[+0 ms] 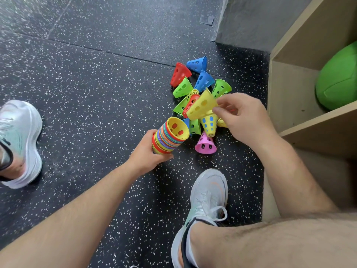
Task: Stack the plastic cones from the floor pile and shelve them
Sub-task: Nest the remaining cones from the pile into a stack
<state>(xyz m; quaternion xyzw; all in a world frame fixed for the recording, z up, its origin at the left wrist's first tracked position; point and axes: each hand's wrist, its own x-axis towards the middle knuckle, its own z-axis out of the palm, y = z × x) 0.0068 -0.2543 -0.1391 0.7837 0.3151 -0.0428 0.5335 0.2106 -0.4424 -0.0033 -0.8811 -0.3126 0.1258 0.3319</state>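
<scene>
Yellow cone (201, 106) pinched in your raised right hand (245, 117); your left hand (149, 151) grips the tilted stack (170, 135).

You're gripping a tilted nested stack (167, 140) of multicoloured cones, yellow one innermost. You're pinching a loose yellow cone (201, 105) just over the floor pile (204, 80), where red, blue, green and pink ones are lying tumbled.

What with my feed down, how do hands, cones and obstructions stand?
Left hand gripping cone stack. Right hand pinching yellow cone over floor pile. Stack's mouth unobstructed.
</scene>
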